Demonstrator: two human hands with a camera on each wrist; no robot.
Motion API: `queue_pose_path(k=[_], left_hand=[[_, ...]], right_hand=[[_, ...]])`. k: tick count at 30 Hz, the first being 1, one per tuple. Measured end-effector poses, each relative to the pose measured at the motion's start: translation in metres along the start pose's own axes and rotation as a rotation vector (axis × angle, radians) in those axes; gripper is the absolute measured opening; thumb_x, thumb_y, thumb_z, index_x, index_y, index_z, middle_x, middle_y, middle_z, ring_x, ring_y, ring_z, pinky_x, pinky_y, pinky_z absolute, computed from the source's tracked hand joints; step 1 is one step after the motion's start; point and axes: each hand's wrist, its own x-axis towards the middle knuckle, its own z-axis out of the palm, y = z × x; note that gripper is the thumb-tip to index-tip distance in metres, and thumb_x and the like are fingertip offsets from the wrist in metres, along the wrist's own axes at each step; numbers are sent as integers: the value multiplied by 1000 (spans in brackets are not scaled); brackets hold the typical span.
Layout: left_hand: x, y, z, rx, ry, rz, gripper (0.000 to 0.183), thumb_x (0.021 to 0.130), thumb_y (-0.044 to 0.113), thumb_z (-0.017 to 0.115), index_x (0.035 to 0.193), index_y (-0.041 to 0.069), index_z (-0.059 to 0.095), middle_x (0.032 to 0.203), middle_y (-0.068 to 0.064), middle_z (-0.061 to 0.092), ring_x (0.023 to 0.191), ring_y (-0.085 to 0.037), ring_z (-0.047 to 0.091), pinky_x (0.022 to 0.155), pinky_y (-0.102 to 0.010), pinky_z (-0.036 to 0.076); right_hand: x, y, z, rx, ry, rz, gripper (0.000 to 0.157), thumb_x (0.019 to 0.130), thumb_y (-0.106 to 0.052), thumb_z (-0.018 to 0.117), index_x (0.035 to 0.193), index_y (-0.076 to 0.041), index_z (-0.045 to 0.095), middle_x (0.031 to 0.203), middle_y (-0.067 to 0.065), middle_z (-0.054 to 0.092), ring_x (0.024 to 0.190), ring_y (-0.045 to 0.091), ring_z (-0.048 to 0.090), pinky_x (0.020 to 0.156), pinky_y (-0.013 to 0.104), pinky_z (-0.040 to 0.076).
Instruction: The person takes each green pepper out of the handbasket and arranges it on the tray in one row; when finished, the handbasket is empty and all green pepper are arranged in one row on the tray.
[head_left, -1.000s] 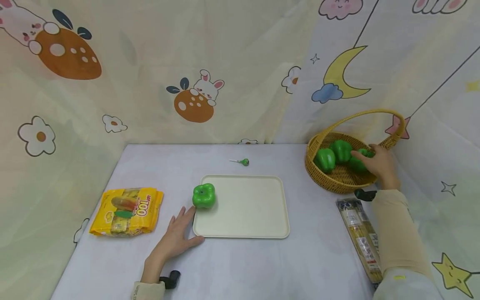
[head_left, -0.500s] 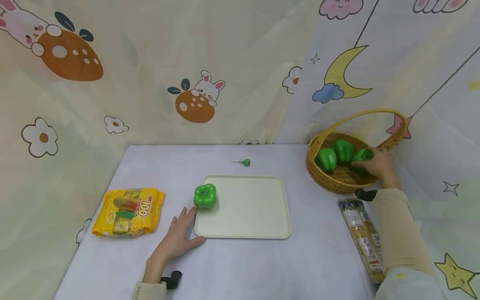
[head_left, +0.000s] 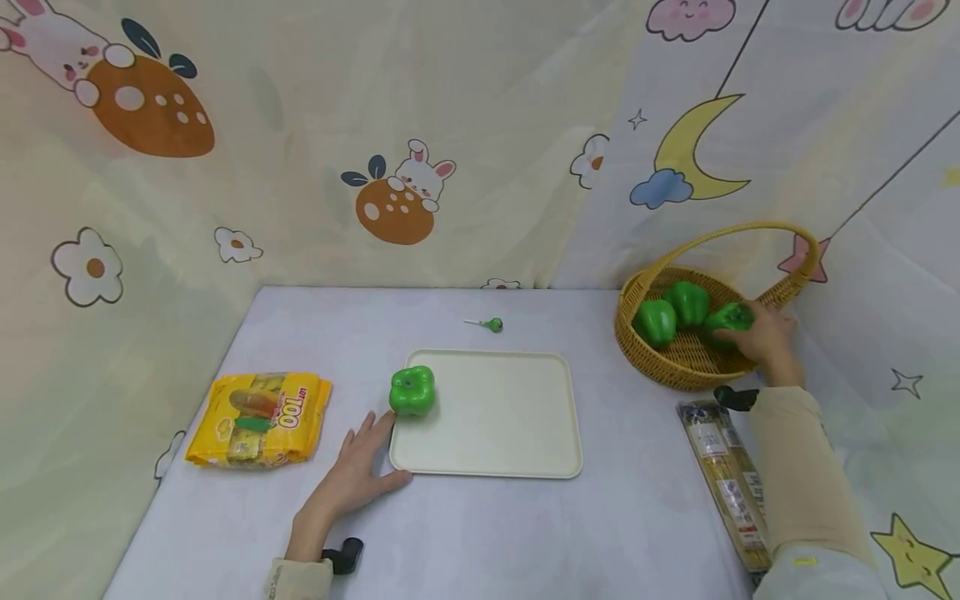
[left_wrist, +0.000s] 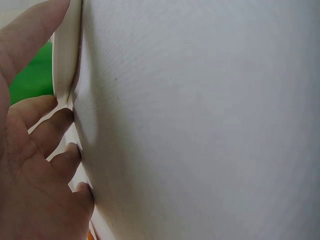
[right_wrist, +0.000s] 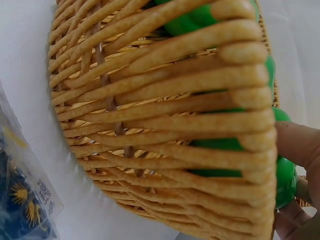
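My right hand (head_left: 772, 340) reaches over the right rim of a wicker basket (head_left: 660, 367) and grips a green bell pepper (head_left: 729, 317). In the right wrist view, thumb and fingers lie around this pepper (right_wrist: 286, 186), partly hidden behind the basket's woven wall (right_wrist: 165, 120). Two more green bell peppers sit in the basket, one at the left (head_left: 656, 323) and one at the back. My left hand (head_left: 356, 475) lies at the left edge of a cream tray (head_left: 502, 417), fingers extended and touching its rim. Another green bell pepper (head_left: 412, 391) stands on the tray's left side.
A yellow snack package (head_left: 258, 419) lies at the table's left. Behind the tray is a small green-headed stick (head_left: 493, 324). Clear packs of thin sticks (head_left: 723, 483) lie beside my right forearm. The basket's tall handle (head_left: 750, 227) arches above it.
My right hand has closed its fingers around the right pepper in the basket, which now sits slightly tilted. My left hand stays at the tray edge. The head view has shifted slightly.
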Motion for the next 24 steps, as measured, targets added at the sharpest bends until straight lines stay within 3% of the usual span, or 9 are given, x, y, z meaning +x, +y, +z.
queue_pose_path(k=[10,17,24], left_hand=[[1,-1,0,-4,11,-3,105,81,50,79,162,21,19,170,-5,20,160,-34,5,129,-61,-1],[0,-2,0,-3,9,1,106,81,52,79,162,19,20,170,-6,21,160,-34,4,129,-62,-1],[0,-2,0,1,12,2,105,81,50,79,162,19,19,170,-7,21,160,-35,5,128,-63,0]], right_hand=[[-1,0,-1,-17,42,-21,84,96,-38,64,152,10,24,147,47,25,134,68,17,110,77,21],[-7,-4,-8,12,89,-75,79,95,-38,65,146,12,32,138,46,33,126,61,31,99,75,34],[-16,-9,-16,41,116,-68,82,95,-41,63,148,12,30,138,46,31,124,59,33,96,75,36]])
